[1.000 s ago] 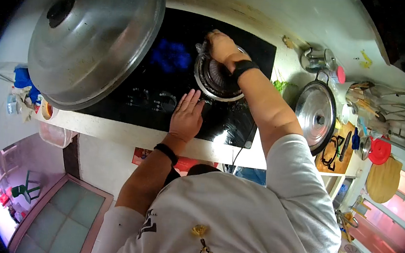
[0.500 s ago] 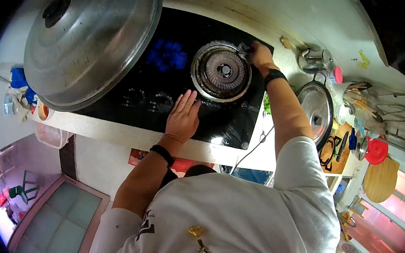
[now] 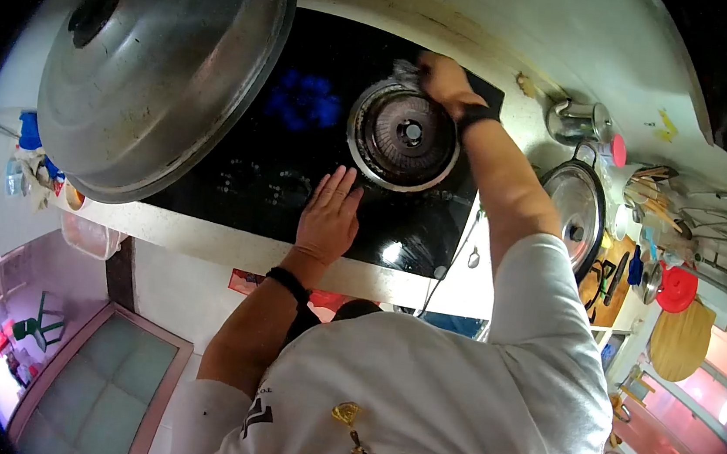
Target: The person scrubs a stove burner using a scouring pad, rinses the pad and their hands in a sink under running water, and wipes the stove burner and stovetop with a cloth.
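Observation:
A black glass cooktop (image 3: pixel 240 149) carries a round burner (image 3: pixel 408 132) with a stained metal ring around it. My left hand (image 3: pixel 330 215) lies flat on the glass just below the ring, fingers stretched out and holding nothing. At the burner's upper right, my right hand (image 3: pixel 445 79) is closed on a crumpled grey wad (image 3: pixel 405 74), pressed near the ring's far edge. Whether the wad is cloth or steel wool I cannot tell. Motion blurs the right hand's fingers.
A large domed metal lid (image 3: pixel 169 59) covers the cooktop's left side. To the right stand a lidded pan (image 3: pixel 576 214) and a metal kettle (image 3: pixel 579 123). Farther right, a wooden board (image 3: pixel 613 269) holds dark tools. A thin cable (image 3: pixel 441 280) hangs over the front edge.
My right hand has moved left and slightly up with the grey wad, along the burner ring's far side. My left hand stays flat in nearly the same place.

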A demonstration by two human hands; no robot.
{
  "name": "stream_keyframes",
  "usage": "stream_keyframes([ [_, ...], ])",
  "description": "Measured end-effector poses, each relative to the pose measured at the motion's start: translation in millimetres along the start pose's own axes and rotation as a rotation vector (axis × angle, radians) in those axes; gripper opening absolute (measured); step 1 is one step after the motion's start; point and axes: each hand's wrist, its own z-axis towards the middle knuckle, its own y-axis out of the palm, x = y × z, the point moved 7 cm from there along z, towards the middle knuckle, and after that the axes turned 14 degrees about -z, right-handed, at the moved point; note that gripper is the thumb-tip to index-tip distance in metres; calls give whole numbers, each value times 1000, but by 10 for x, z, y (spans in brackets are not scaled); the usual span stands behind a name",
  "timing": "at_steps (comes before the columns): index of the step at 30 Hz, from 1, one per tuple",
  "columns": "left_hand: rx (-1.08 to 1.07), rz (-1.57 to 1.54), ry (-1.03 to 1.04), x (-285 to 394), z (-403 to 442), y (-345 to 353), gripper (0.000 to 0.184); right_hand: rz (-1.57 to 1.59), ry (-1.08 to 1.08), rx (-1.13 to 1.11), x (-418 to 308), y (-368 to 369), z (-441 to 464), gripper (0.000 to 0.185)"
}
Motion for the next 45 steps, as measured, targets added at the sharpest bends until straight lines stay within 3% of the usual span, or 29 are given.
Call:
stream_keyframes([
  [2, -13, 13, 0, -8, 0, -38, 36, 79, -136, -55, -544, 49, 192, 35],
  [6, -37, -31, -11, 6, 18, -59, 37, 10, -46, -2, -100, -24, 40, 36],
  [8, -45, -59, -30, -17, 38, -53, 38, -45, -3, -117, 234, -61, -43, 33],
  [12, -19, -62, -20, -12, -7, -34, 38, -15, -54, -106, -350, -107, 66, 36],
  [13, -6, -46, -6, -22, -10, -44, 38, -11, -28, -218, -656, -243, 28, 55],
  [14, -10, -38, -9, -30, -19, -54, 38, -3, -110, -98, -623, -109, 111, 41],
  [17, -10, -52, -6, -33, 27, -60, 38, -15, -86, -68, -85, 2, 70, 39],
  [18, -7, -66, -3, -23, 9, -65, 38, 14, 19, -165, 30, -93, -6, 40],
  [22, 13, -62, 1, -9, -10, -71, 37, -66, -20, -64, -225, -37, 72, 44],
  [24, 15, -64, -2, 3, 29, -78, 37, -65, -86, -180, -619, -8, 154, 47],
  [26, -5, -67, -4, 8, -26, -99, 36, 68, -102, -162, -462, 48, 153, 44],
  [27, -12, -55, -4, -17, -18, -63, 36, 17, -111, -8, -295, 13, 81, 39],
  [30, -17, -47, -8, -18, 8, -56, 36, -40, 12, -160, 80, -104, -14, 31],
  [31, -23, -44, -14, -13, 6, -46, 36, -61, -31, -27, 24, -130, -19, 29],
  [34, 0, -21, 2, -21, -11, -34, 36, 11, -26, -256, -436, -86, 86, 42],
  [36, -17, -26, -6, -6, -11, -70, 35, 118, 91, -290, -276, 11, 71, 45],
  [38, -16, -45, -4, 10, 16, -41, 34, -42, 12, -119, 103, 49, -3, 41],
  [40, 23, -30, -4, -7, 11, -51, 34, 28, 83, -169, 463, -13, -350, 34],
  [41, 25, -41, 2, -8, 6, -51, 34, 43, 77, -3, 620, 28, -552, 21],
  [45, 87, -58, 25, 4, 11, -80, 29, 33, 335, 8, 667, 98, -1445, 25],
])
